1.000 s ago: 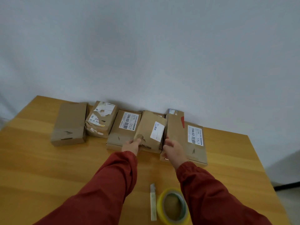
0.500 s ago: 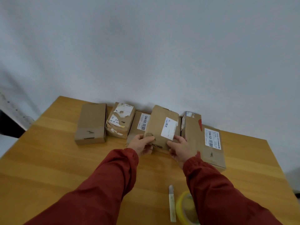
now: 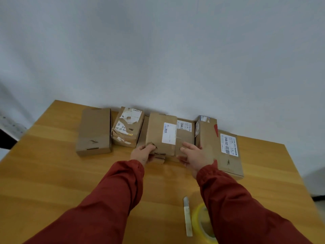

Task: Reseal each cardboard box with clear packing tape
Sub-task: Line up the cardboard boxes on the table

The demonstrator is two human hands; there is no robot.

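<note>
Boxes [image 3: 94, 131] sit in a row along the far edge of the table [image 3: 52, 173], backs to the wall [image 3: 158, 50], prob. to keep the near half free as work space. One being handled is the labelled box [image 3: 159, 131]: it lies skewed on top of a flatter box [image 3: 186, 132], near end toward the person. At its near-left corner the left hand [image 3: 143, 153] grips it, fingers curled round the torn cardboard. At the near-right edge the right hand [image 3: 194, 156] lies w/ fingers fairly straight; can't tell if it clamps the box or just steadies it. Two-handed hold at the near end looks meant for drawing it out of the row & onto open table. Near the person, the tape roll [image 3: 200, 224] & cutter [image 3: 187, 215] lie just right of centre, roll partly hidden by the right sleeve [image 3: 237, 208], handy once the box is down. No fresh tape visible on it, so sealing prob. not begun.
</note>
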